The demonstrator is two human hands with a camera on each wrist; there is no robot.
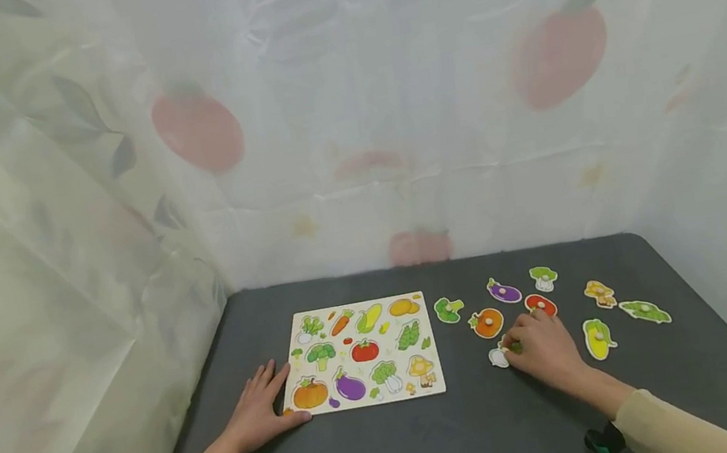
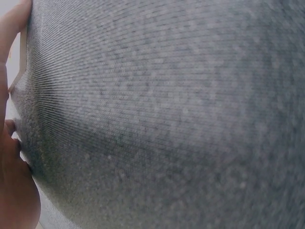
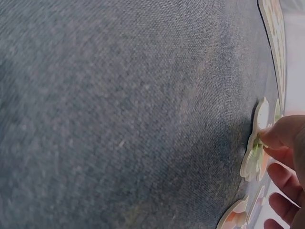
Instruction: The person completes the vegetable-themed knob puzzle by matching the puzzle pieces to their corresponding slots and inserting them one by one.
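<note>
Head view: from above and behind, looking forward and down over the whole dark table (image 1: 400, 445).
Left wrist view: pressed low to the table cloth (image 2: 167, 119), board edge at far left.
Right wrist view: skimming the cloth, very near.
Shared: all three show the same table surface.

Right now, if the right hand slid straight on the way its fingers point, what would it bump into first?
The right hand points up-left, fingers on a white and green piece. Straight on, it would probably meet the orange pumpkin piece first, with the puzzle board farther left. Depth is hard to judge.
</note>
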